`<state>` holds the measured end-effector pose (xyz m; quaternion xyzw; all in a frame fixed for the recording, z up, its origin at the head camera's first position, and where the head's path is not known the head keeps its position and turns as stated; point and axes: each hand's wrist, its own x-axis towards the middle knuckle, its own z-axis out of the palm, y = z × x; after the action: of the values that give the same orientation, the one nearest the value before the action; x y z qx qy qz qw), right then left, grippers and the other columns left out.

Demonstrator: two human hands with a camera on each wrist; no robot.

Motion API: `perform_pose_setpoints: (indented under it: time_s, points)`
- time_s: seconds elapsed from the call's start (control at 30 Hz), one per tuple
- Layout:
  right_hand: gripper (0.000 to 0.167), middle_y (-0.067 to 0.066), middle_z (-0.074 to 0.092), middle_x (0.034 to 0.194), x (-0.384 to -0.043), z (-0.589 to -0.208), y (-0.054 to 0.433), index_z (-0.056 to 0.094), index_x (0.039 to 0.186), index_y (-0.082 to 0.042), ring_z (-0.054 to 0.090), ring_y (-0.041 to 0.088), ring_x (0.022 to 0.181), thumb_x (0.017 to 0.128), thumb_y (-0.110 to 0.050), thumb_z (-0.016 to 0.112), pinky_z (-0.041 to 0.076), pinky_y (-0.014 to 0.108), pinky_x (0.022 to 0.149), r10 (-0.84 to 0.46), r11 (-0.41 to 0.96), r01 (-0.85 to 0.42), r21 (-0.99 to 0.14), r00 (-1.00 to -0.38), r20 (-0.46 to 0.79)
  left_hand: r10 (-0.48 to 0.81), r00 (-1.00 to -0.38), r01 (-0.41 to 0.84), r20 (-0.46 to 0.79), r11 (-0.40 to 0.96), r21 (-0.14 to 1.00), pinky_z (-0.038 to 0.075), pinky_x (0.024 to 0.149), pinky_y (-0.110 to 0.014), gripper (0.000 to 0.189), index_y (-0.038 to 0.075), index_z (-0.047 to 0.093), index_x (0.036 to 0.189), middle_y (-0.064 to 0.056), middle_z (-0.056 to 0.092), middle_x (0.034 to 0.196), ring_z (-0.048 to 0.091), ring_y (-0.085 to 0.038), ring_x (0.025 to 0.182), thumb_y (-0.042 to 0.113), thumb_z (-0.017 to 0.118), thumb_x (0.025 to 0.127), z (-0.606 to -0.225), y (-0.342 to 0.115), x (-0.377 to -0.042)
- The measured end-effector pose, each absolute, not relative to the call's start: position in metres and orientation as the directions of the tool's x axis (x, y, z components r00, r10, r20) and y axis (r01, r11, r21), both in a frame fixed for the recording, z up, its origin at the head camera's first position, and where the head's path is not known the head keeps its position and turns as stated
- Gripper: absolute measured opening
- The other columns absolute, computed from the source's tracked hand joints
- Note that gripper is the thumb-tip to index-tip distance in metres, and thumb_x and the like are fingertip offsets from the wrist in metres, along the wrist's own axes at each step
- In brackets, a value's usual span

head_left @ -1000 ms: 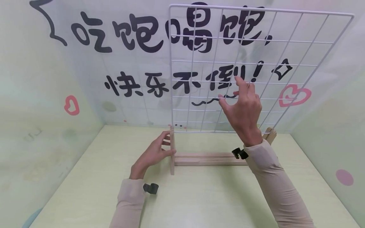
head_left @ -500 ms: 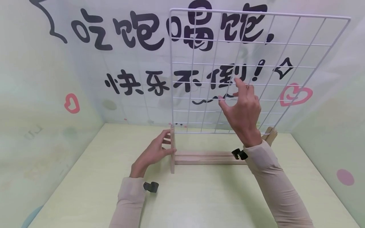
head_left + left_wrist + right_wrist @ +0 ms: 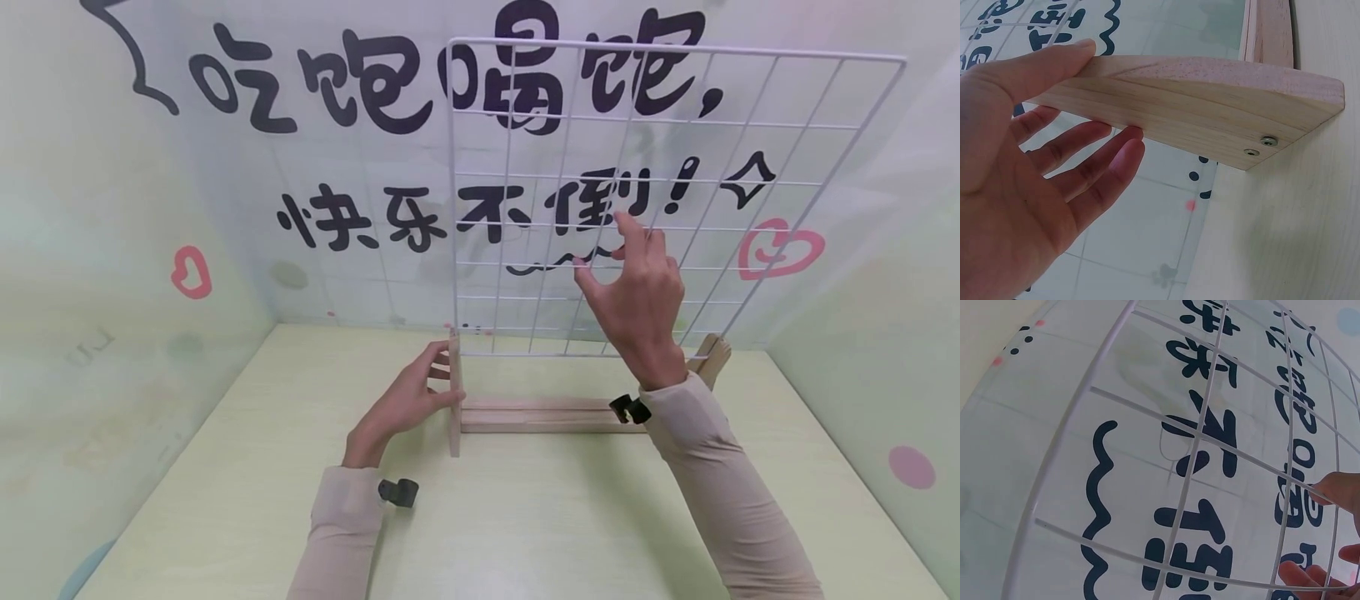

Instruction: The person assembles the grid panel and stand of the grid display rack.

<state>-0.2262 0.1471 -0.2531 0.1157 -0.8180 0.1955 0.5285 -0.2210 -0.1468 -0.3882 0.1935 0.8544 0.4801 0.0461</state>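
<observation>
In the head view a white wire grid panel (image 3: 708, 50) stands upright, leaning, over a wooden stand. My right hand (image 3: 637, 292) holds the grid at its lower middle, thumb and fingers curled at the wires. Thumb (image 3: 1330, 487) and fingertips (image 3: 1300, 575) appear at the wires in the right wrist view. My left hand (image 3: 408, 404) grips the stand's left wooden side piece (image 3: 454, 433), thumb on its near edge and fingers on the outer side. Two bolts (image 3: 1269, 141) show low on that piece. The grid's lower left corner overlaps its top. A pale crossbar (image 3: 547, 417) runs rightward, partly behind my right forearm.
The right wooden side piece (image 3: 717, 354) slants up behind my right wrist. A pale tabletop (image 3: 510, 517) lies under the stand. Close behind rises a wall sheet (image 3: 360, 287) with black lettering, and side walls flank the table.
The grid's top edge has come lower in the view and its upper right corner has shifted left. Its bottom edge has dropped slightly. Both hands keep their holds.
</observation>
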Motion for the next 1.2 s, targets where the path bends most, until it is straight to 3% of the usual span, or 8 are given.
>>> perform_pose_setpoints:
  time_s: [1.07, 1.2]
  points:
    - [0.064, 0.023, 0.062, 0.095, -0.229, -0.263, 0.146, 0.057, 0.131, -0.003, 0.067, 0.033, 0.08, 0.079, -0.029, 0.082, 0.048, 0.053, 0.06, 0.048, 0.889, -0.383, -0.251, -0.466, 0.884, 0.381, -0.916, 0.304, 0.125, 0.457, 0.836, 0.055, 0.091, -0.042, 0.069, 0.017, 0.035, 0.148, -0.014, 0.053, 0.134, 0.057, -0.032, 0.121, 0.016, 0.073, 0.09, -0.386, -0.147, -0.219]
    - [0.063, 0.023, 0.062, 0.095, -0.229, -0.265, 0.147, 0.057, 0.131, -0.003, 0.067, 0.034, 0.079, 0.08, -0.03, 0.081, 0.049, 0.053, 0.059, 0.038, 0.894, -0.379, -0.239, -0.467, 0.884, 0.386, -0.911, 0.325, 0.146, 0.454, 0.83, 0.052, 0.096, -0.047, 0.067, 0.013, 0.034, 0.148, -0.014, 0.049, 0.139, 0.053, -0.033, 0.127, 0.016, 0.071, 0.092, -0.385, -0.146, -0.218]
